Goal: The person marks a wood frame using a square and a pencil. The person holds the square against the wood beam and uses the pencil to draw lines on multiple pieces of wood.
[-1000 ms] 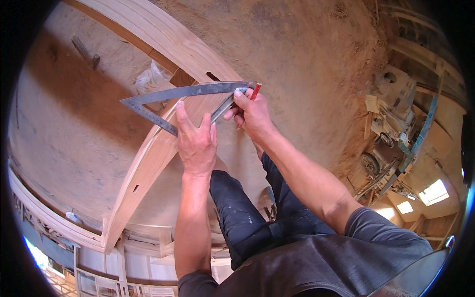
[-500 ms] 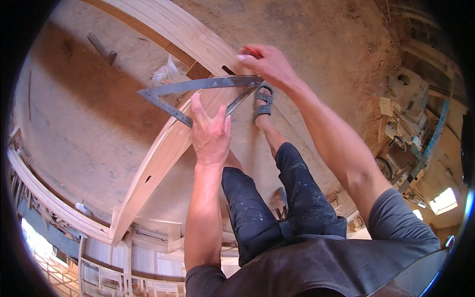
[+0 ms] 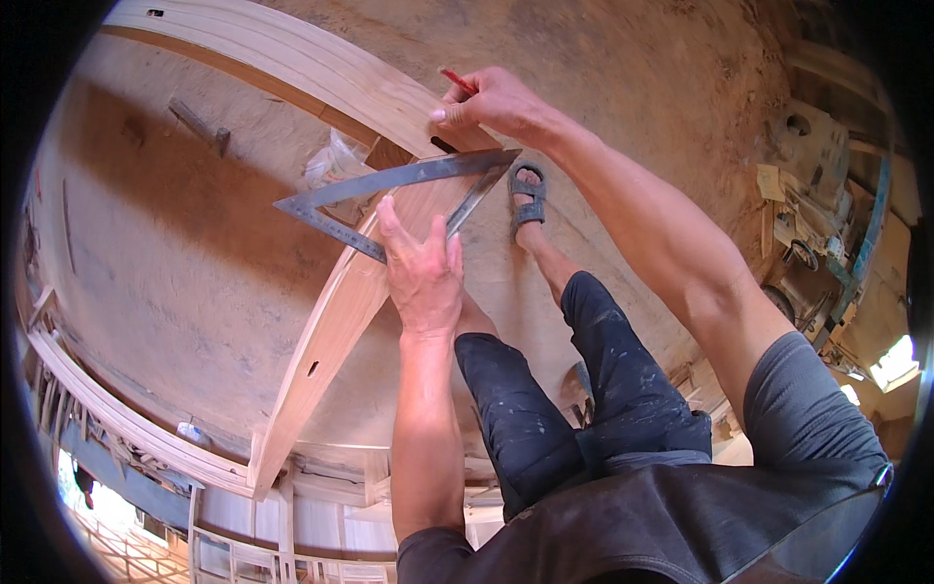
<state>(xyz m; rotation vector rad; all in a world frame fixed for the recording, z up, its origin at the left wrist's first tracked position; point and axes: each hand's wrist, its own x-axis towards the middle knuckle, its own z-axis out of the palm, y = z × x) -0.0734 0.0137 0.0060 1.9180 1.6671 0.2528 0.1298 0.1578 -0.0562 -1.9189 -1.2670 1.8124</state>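
Observation:
A grey metal triangle square (image 3: 404, 176) lies across the pale curved wooden piece (image 3: 341, 316), its left corner sticking out past the wood's edge. My left hand (image 3: 426, 284) grips the square at its near side and presses it to the wood, fingers spread around the corner and partly hidden. Pinched in my right hand (image 3: 501, 105) is a red pencil (image 3: 457, 81). That hand rests at the far edge of the square, beside a dark slot (image 3: 443, 145) in the wood, and its lower fingers are curled out of sight.
A second curved beam (image 3: 282, 49) runs to the upper left and meets the first. A clear plastic bag (image 3: 336, 156) and a wood scrap (image 3: 199, 127) lie on the dusty floor. My sandalled foot (image 3: 527, 195) is right of the square. Machinery (image 3: 812, 209) stands at the far right.
My right hand has shifted left and slightly up, and the red pencil now shows more clearly. My left hand still holds the square in place; the view has turned slightly.

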